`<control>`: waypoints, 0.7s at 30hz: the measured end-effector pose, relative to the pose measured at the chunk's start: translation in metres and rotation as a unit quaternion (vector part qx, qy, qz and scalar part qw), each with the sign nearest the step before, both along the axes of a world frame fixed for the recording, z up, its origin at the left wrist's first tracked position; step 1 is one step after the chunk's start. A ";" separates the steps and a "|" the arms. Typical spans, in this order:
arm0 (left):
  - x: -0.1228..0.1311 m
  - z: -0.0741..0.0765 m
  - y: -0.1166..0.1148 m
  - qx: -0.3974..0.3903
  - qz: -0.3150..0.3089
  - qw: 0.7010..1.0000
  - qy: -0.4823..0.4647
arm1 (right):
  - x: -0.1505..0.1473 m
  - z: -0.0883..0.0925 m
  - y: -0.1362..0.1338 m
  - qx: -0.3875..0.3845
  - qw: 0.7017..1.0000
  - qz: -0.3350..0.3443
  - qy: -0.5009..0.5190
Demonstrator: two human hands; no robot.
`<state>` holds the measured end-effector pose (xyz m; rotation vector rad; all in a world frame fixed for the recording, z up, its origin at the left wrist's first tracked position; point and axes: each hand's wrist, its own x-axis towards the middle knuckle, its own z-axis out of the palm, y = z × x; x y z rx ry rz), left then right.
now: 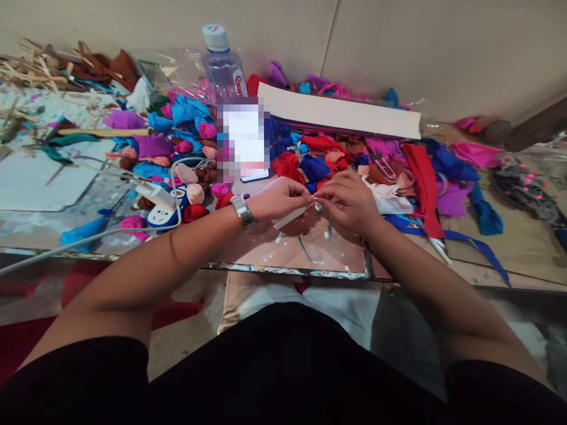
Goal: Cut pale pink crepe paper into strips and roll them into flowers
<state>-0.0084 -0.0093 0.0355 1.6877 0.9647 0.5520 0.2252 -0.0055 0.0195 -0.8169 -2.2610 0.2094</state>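
Both hands meet over the front middle of the table. My left hand (281,200), with a metal watch (243,211) on its wrist, is closed in a pinch on a pale narrow strip (290,217) that hangs below its fingers. Fingertips of my right hand (349,200) are pinched together at the end of the same strip, touching the left fingers. Whether it is paper or cloth I cannot tell. Crumpled coloured bundles, such as a red one (287,167) and a blue one (315,168), lie just beyond the hands.
A phone (254,175) leans before a plastic bottle (224,71). To the left are a power socket (162,213) with a white cable, green-handled pliers (57,150) and wooden sticks (33,71). A long pale board (339,112), small scissors (383,165) and a red strip (423,189) lie right.
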 end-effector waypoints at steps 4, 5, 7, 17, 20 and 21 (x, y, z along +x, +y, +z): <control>-0.001 -0.003 0.001 0.163 0.011 0.983 0.084 | -0.001 -0.004 0.001 -0.005 1.000 -0.004 -0.012; 0.000 -0.005 0.000 0.199 0.012 0.975 0.100 | -0.001 -0.005 0.001 -0.010 1.000 -0.007 -0.012; 0.001 -0.007 -0.001 0.262 0.017 0.957 0.126 | -0.002 -0.007 0.001 -0.021 1.000 -0.010 -0.012; 0.001 -0.008 0.000 0.201 0.023 0.975 0.097 | -0.002 -0.008 0.002 -0.016 1.000 -0.002 -0.011; 0.001 -0.004 0.001 0.073 0.012 0.996 0.041 | 0.000 -0.007 0.002 -0.004 1.000 0.014 -0.004; 0.002 -0.003 0.000 0.027 0.010 0.999 0.018 | 0.000 -0.006 0.002 -0.005 1.000 0.015 -0.004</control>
